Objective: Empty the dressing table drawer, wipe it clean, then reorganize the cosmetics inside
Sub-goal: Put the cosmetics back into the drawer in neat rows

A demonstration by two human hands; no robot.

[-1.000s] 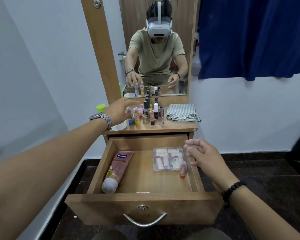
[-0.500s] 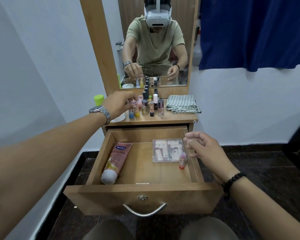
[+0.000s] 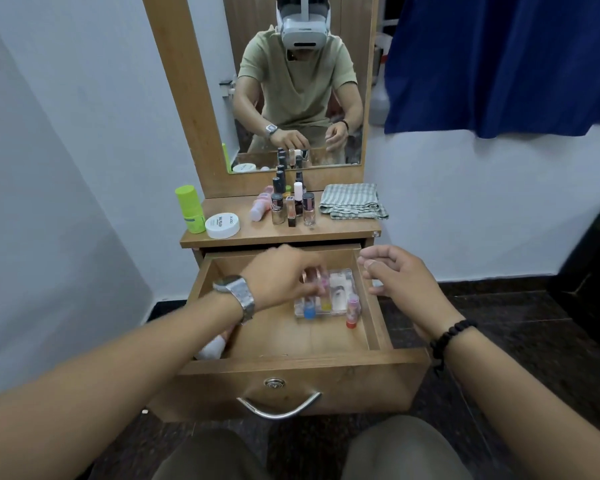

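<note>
Reorganize step. Left hand point(image 3: 284, 275) fingers pinching two small bottles point(image 3: 317, 296) over clear case point(image 3: 336, 299) in drawer point(image 3: 291, 368). Set upright beside red-capped bottle point(image 3: 352, 311), release gently. Right hand point(image 3: 395, 275) loosely curled, holding nothing; brace case.

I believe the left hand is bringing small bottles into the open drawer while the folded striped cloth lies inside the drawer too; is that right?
Not quite. The head view shows the folded striped cloth on the tabletop beside the mirror, not inside the drawer. The rest holds: the left hand grips small bottles over the open drawer.
</note>
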